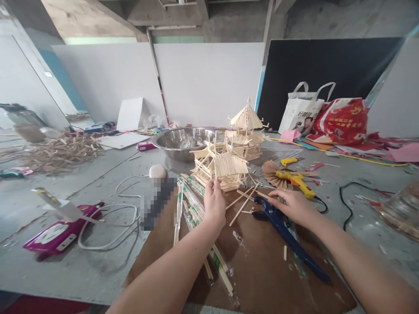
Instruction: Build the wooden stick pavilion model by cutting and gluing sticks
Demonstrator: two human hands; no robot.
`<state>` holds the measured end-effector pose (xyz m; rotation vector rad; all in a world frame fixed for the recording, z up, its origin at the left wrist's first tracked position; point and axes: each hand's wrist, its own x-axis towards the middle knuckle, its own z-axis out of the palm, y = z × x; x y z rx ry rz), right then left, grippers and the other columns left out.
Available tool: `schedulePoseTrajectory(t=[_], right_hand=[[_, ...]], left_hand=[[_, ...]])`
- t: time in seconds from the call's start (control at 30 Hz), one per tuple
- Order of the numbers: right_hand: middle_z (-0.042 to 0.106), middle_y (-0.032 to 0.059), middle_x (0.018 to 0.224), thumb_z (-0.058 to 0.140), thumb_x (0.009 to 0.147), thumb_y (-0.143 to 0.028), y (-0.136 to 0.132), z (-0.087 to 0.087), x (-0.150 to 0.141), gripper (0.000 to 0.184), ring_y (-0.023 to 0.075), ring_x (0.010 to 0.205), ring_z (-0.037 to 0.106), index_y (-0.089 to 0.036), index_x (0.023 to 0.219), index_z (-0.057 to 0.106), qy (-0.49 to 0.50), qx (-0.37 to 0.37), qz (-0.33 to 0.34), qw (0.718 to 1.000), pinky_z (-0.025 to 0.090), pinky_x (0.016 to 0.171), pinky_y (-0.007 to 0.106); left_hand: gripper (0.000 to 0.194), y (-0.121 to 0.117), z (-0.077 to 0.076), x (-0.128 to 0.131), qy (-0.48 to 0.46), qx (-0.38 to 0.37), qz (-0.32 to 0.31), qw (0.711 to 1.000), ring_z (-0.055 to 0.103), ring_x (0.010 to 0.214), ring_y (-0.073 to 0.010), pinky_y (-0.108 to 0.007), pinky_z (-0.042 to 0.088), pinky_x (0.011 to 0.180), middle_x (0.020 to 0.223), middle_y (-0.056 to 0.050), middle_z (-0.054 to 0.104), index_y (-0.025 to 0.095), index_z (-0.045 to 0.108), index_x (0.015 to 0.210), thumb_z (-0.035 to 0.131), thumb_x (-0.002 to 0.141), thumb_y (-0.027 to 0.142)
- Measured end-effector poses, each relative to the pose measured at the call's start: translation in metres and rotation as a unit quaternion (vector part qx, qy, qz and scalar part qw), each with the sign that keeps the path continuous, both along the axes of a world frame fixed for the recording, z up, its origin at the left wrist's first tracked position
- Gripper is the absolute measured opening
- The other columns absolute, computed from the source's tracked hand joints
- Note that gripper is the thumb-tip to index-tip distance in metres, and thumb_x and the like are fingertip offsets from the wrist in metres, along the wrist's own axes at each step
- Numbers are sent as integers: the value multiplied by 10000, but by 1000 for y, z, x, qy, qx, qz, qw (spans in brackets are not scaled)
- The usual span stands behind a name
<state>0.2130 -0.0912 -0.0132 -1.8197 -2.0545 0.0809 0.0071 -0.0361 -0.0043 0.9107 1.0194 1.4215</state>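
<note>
My left hand (214, 201) is raised with its fingers pinched round a thin wooden stick that stands against the near side of the stick-built model house (222, 168). A second model with a pointed roof (246, 131) stands just behind it. My right hand (292, 204) lies on the brown board (262, 266), fingers resting over the head of the blue-handled cutters (288, 233). Loose sticks (244, 203) lie between my hands. Wrapped chopsticks (191, 205) lie left of my left hand.
A yellow glue gun (296, 179) lies on a fan of sticks behind my right hand. A steel bowl (180, 141) stands at the back. A magenta power strip (59, 231) with white cable lies left. Bags (340, 120) and coloured paper sit at the back right.
</note>
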Motion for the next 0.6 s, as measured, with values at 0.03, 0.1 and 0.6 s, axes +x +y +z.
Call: schedulePoseTrajectory(t=[0.03, 0.1, 0.6], right_hand=[[635, 31, 895, 353, 791, -432, 0, 0, 0, 308, 206, 841, 568, -225, 862, 570, 0, -4, 0, 1000, 418, 709, 317], [634, 31, 893, 352, 794, -421, -1, 1, -2, 300, 205, 844, 566, -224, 857, 570, 2, -9, 4, 1000, 417, 709, 315], [634, 22, 902, 356, 788, -413, -3, 6, -3, 292, 204, 852, 564, -238, 846, 581, 4, -34, 7, 999, 418, 712, 319]], left_hand=[[195, 0, -1, 0, 0, 1, -2, 1000, 223, 337, -22, -128, 210, 341, 458, 94, 281, 195, 438, 766, 447, 746, 389], [187, 1, -3, 1, -3, 1, -14, 1000, 223, 338, -24, -129, 219, 348, 462, 96, 275, 206, 435, 813, 438, 754, 384], [263, -1, 0, -1, 31, 6, -44, 999, 296, 288, -37, -136, 217, 304, 433, 88, 391, 192, 426, 883, 382, 764, 422]])
